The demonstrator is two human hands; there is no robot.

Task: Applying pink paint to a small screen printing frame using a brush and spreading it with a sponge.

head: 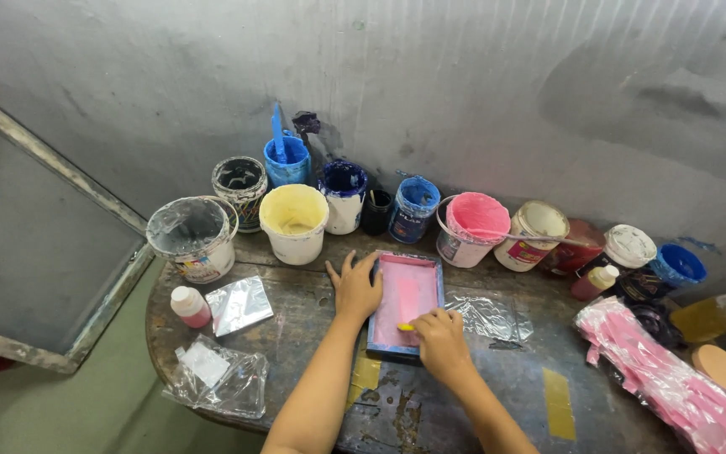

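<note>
Pink-coated tray (405,294) steadied by left hand (356,287) – grip spread flat, right hand (440,338) – grip pinching yellow tool (405,327)

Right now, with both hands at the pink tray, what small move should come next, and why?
Probably draw the yellow tool across the pink paint. The right hand holds it at the near end of the tray, the left hand steadies the tray's left edge, and the paint looks unevenly spread.
</note>
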